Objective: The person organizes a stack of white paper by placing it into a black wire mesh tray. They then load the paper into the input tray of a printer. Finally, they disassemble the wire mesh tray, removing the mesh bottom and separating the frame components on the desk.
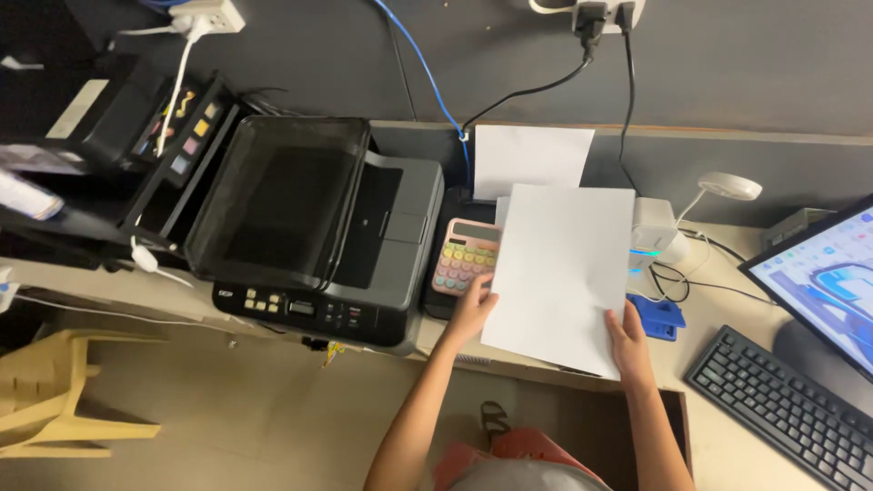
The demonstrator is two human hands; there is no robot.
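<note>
Right hand point(629, 344) grips the white paper sheet point(562, 273) at its lower right corner.

Pale desk point(727, 445) carrying a black printer point(318, 236) and pink calculator point(466, 256) just left of the held white sheet point(562, 273). Right of it: blue clip point(657, 316), white lamp point(655, 229), black keyboard point(787, 405), monitor point(827, 273).

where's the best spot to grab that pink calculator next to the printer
Grip the pink calculator across its upper end, coming from above on the printer side. The white paper covers its right edge and the left hand rests at its lower end.
</note>
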